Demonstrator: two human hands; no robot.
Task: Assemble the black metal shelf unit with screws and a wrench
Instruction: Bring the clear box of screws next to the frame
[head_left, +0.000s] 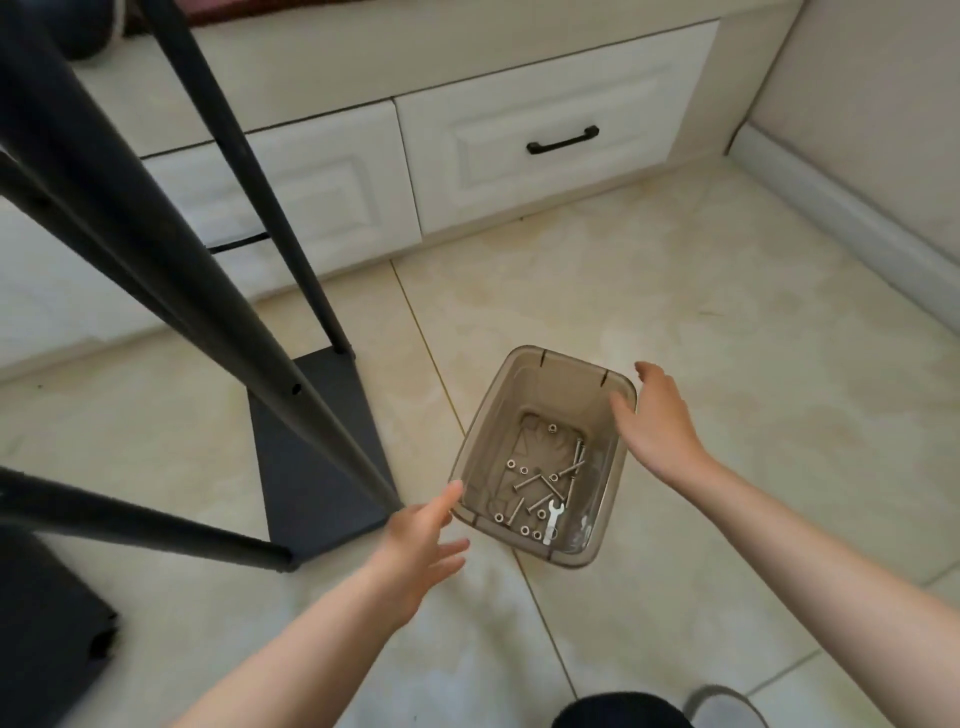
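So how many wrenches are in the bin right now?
1. A small flat silver metal wrench lies on the bottom of the translucent brown plastic bin, near its close edge among the loose screws. Another under the hardware seems unlikely but cannot be ruled out.

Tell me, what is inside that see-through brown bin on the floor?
In the bin lie loose screws, several nuts and a small silver wrench. The right hand covers part of its right rim.
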